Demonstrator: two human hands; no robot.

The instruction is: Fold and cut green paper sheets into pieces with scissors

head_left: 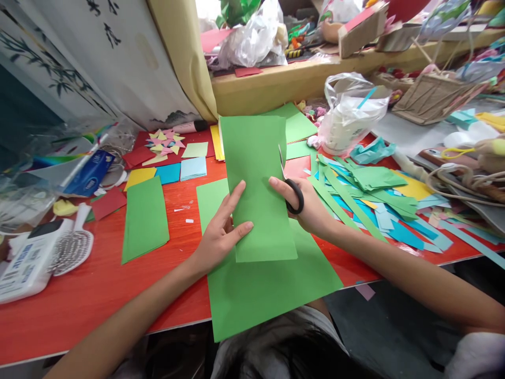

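A tall green paper sheet (pixel 260 152) is held up in the middle of the view. My left hand (pixel 223 229) is closed on its left edge, with the thumb and forefinger lying across the front. My right hand (pixel 311 208) grips black-handled scissors (pixel 295 197), and one of its fingers touches the sheet's right side. The blades point away from me along the right edge; whether they are open cannot be made out. Beneath lies a larger green sheet (pixel 272 295) that overhangs the table's front edge. A stack of cut green paper (pixel 145 218) rests to the left.
Green and blue paper strips (pixel 371 200) are heaped at right, near a bagged plastic cup (pixel 347 118). On the left lie a hairbrush (pixel 73 247), a white bottle-like pack (pixel 29 263) and small coloured paper squares (pixel 193 168). A cluttered ledge (pixel 276 84) runs along the back of the red table (pixel 177 273).
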